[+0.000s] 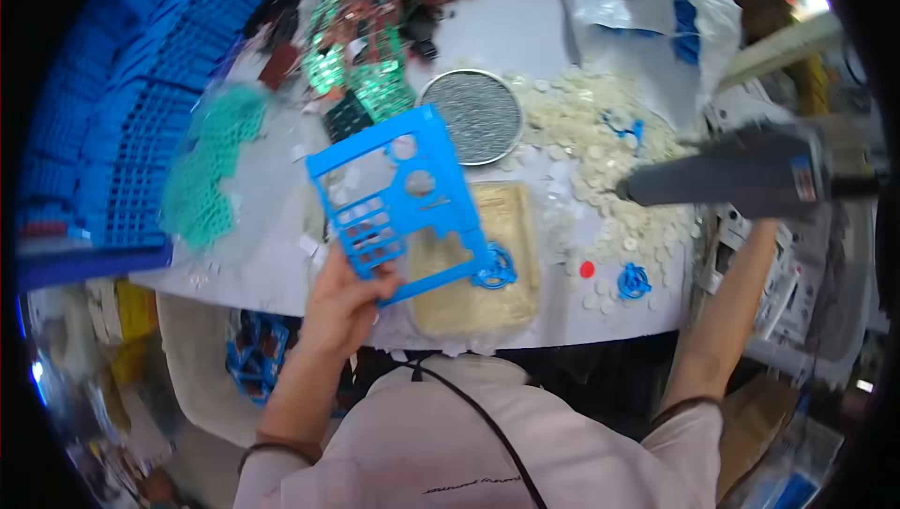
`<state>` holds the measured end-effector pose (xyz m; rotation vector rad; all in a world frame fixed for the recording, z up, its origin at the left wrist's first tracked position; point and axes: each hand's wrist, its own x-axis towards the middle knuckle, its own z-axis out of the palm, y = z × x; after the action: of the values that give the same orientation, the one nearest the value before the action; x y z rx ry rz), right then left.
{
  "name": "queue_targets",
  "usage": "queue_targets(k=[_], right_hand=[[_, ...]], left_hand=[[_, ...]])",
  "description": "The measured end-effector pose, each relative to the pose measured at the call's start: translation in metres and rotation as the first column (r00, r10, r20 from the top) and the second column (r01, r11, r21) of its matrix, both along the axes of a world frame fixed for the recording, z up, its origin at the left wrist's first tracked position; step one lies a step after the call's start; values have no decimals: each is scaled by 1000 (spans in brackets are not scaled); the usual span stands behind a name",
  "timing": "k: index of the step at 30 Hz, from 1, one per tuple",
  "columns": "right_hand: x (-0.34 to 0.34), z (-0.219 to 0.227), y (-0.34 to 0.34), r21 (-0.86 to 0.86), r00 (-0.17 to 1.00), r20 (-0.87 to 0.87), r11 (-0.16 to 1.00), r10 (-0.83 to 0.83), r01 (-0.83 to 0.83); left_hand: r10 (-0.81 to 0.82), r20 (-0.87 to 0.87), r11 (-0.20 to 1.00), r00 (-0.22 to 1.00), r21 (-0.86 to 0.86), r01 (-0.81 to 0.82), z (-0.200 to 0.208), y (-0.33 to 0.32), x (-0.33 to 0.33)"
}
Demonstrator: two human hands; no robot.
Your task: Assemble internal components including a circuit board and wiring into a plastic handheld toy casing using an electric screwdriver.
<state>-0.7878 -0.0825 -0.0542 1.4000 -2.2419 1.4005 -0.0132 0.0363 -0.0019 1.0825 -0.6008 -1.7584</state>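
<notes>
My left hand (342, 298) is closed on the lower left edge of a blue plastic panel (427, 204) with square button holes and round openings, holding it tilted above the table. My right forearm runs up under a dark grey power tool (727, 176), blurred, its tapered nose pointing left. The right wrist (767, 230) meets the tool's underside, while the fingers are hidden beneath it. Partly under the panel lies a beige tray (511, 312), with a blue openwork part (494, 265) at its right side. Beyond the panel stands a round tin of small grey metal pieces (473, 115).
White discs (609, 167) lie heaped at right, near a red disc (587, 269) and another blue part (634, 281). Green boards with wires (380, 78) are at the back. Blue panels (141, 153) stack at left beside green mesh (211, 167). Bins flank the table.
</notes>
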Motion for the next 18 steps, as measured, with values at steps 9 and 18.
queue_targets(k=[9, 18], right_hand=[[362, 118, 254, -404, 771, 553, 911, 317, -85], [562, 120, 133, 191, 489, 145, 461, 860, -867]], left_hand=[[-137, -190, 988, 972, -98, 120, -12, -1, -47], [-87, -125, 965, 988, -256, 52, -3, 9, -74]])
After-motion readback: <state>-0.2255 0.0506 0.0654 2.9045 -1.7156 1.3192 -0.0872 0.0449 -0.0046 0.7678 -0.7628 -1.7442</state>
